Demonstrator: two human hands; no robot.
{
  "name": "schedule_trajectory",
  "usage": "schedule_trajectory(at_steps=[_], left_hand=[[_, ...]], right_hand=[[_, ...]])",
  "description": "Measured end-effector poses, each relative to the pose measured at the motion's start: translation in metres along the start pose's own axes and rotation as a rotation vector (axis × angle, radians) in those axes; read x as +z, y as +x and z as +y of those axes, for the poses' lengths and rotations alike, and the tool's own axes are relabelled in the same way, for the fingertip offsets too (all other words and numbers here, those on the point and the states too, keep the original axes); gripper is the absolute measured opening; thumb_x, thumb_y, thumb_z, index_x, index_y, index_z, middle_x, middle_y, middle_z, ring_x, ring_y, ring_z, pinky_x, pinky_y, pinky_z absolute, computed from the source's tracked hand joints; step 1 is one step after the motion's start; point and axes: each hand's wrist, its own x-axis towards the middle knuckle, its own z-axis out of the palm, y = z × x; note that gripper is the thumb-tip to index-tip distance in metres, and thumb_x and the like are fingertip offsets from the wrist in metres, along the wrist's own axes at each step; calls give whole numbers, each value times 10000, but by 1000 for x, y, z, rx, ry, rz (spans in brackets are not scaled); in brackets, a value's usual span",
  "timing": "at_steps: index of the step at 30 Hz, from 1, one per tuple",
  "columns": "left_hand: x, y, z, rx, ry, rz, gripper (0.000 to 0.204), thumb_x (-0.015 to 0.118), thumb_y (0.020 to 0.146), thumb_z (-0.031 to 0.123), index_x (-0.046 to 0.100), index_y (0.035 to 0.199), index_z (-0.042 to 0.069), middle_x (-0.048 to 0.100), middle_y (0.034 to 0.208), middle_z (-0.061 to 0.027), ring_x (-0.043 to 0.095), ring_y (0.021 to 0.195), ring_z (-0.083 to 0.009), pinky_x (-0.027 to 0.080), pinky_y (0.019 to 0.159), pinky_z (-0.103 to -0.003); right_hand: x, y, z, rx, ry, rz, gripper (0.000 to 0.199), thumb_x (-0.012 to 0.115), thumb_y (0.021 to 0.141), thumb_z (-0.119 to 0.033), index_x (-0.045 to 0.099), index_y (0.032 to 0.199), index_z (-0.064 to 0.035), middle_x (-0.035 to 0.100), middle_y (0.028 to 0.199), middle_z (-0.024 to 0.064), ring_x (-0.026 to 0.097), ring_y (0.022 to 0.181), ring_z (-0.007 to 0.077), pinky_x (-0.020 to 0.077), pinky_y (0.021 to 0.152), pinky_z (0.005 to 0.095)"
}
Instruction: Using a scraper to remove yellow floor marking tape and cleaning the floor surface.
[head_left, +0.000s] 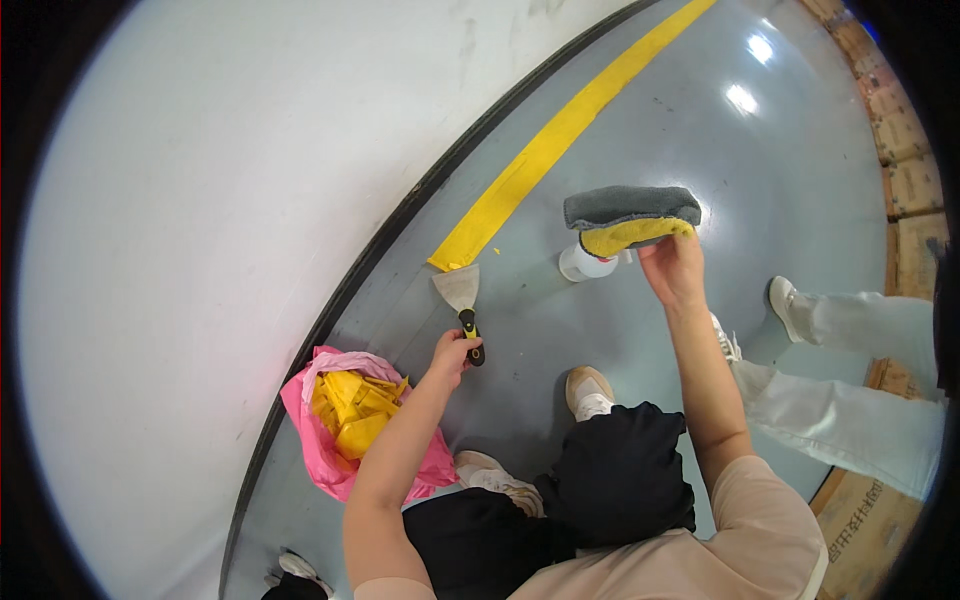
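My left hand [455, 357] is closed round the black-and-yellow handle of a scraper [459, 287]. Its wide metal blade points away from me, at or just over the near end of a yellow floor tape strip [540, 150]. In my right hand [676, 262], raised to the right, is a folded cloth [632, 215], grey on one side and yellow on the other. The cloth partly covers a white bottle [585, 264] behind it. By my left forearm sits a pink plastic bag [318, 437], open at the top, with crumpled yellow tape pieces [352, 405] inside.
A white wall [230, 200] with a black base strip [400, 195] runs along the left. Another person's legs in pale trousers [830, 415] are close on my right. Cardboard boxes [915, 185] line the far right. Another shoe [303, 567] shows at the lower left.
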Motion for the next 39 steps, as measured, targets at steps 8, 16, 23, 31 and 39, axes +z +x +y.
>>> schedule_trajectory(at_steps=[8,16,23,31,39], left_hand=[[2,-2,3,-13,-5,-9,310,657,781,80,500,1049,73,565,889,-28,555,785,-144,455,647,-288],[4,0,3,-12,-14,-4,281,648,785,74,508,1028,64,563,880,-26,555,770,-143,454,639,-286],[-1,6,1,-23,-24,-50,366,657,768,101,484,1088,65,568,919,-37,558,800,-146,437,652,-302],[10,-15,19,-77,-106,-66,267,600,805,61,462,1033,51,573,904,-82,626,753,-205,503,648,-346],[14,-21,33,-110,-209,-42,229,632,790,131,457,916,52,515,748,-60,584,640,-196,519,524,-325]], right_hand=[[-5,0,-3,18,-7,26,309,571,888,-191,507,1162,-62,562,1178,54,518,1117,197,397,983,371],[-14,1,-5,16,-39,-17,306,491,925,-222,501,1181,-54,540,1213,71,488,1158,214,373,1007,388],[-15,3,-3,26,-44,-20,364,534,902,-261,490,1208,-68,522,1243,64,466,1184,219,358,1019,405],[-13,5,-3,35,-38,-40,370,547,897,-270,495,1205,-72,524,1244,60,467,1188,212,352,1028,400],[-10,0,-6,97,-67,31,333,544,896,-250,514,1169,-61,549,1197,67,501,1139,204,393,981,374]])
